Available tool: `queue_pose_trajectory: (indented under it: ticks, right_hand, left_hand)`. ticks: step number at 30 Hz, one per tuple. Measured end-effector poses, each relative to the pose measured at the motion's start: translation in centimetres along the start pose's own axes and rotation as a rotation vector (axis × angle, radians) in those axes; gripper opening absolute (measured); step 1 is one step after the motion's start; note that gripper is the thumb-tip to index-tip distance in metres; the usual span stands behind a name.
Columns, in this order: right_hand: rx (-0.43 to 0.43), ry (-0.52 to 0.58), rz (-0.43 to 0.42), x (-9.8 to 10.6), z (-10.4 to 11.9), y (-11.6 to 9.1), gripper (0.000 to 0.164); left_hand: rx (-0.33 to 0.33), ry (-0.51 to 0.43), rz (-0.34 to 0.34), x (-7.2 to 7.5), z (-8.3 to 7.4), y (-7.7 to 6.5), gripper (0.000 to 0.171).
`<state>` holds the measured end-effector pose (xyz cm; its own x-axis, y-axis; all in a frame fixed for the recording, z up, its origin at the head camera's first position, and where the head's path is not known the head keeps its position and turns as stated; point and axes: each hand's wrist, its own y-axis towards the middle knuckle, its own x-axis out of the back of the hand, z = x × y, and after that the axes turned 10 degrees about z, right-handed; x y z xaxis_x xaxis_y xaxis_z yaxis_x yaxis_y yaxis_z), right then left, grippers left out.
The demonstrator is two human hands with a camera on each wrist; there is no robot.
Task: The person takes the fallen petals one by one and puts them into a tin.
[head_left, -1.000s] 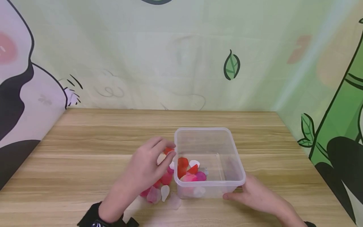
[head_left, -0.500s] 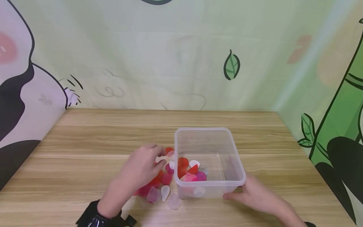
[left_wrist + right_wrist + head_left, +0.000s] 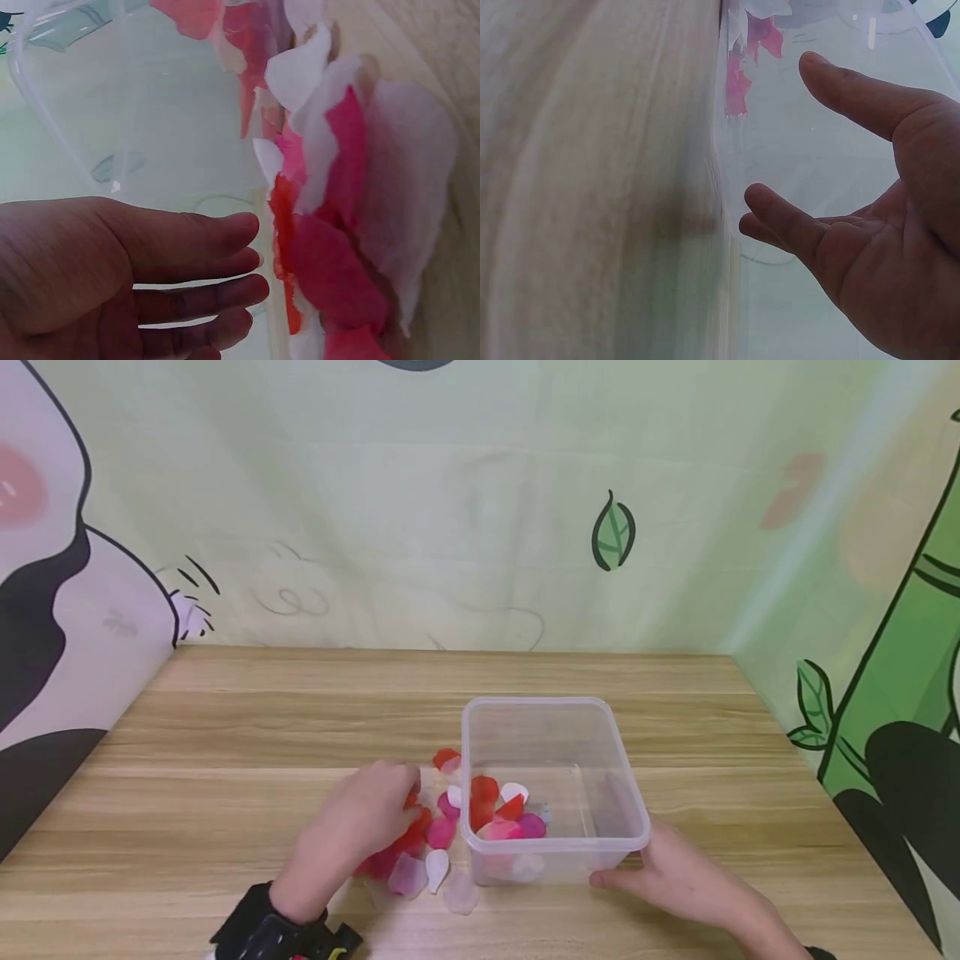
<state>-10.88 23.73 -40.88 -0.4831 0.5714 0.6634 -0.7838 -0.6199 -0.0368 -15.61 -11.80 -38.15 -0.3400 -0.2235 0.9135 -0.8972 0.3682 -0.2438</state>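
My left hand hovers low over a pile of fabric flower petals in red, pink, purple and white. In the left wrist view its fingers are loosely bent beside a dark pink petal, with nothing visible between them and the thumb. My right hand holds the near right corner of a clear plastic container, thumb on the front wall and the other fingers round the right side, partly hidden. Several red, pink, purple and white petals lie inside the container, on its left.
The container and pile stand on a wood-grain table. A few petals, one of them red, lie close along the container's left wall. A printed cloth backdrop rises behind the table and on both sides.
My left hand has moved from beside the container's left rim, left and down to the petal pile. The right hand and the container have stayed in place.
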Motion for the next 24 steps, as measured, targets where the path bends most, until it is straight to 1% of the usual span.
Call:
queue_pose_trajectory:
  ticks: [4,7,12,14,17,20,24]
  right_hand:
    - [-0.009,-0.008,0.001,0.0,0.02,-0.04,0.089]
    - [-0.008,-0.015,0.001,0.01,0.04,-0.03,0.089]
    - [0.004,-0.021,0.001,0.01,0.01,0.03,0.08]
    - [0.006,-0.02,0.001,0.02,-0.01,0.04,0.078]
    - [0.006,-0.022,0.002,0.02,-0.03,0.03,0.078]
    - [0.007,-0.026,0.001,0.03,-0.02,-0.01,0.081]
    - [0.009,-0.025,-0.001,0.0,0.01,-0.04,0.08]
  left_hand:
    - [0.016,0.019,0.012,-0.35,-0.02,-0.01,0.02]
    - [0.027,0.026,0.02,-0.55,-0.06,0.05,0.018]
    - [0.04,0.012,0.03,-0.73,0.02,0.16,0.017]
    - [0.04,0.01,0.032,-0.73,0.07,0.15,0.017]
    - [0.036,0.009,0.031,-0.67,0.1,0.1,0.015]
    - [0.023,0.018,0.015,-0.61,0.09,0.06,0.013]
    - [0.003,0.025,-0.007,-0.57,0.06,0.1,0.012]
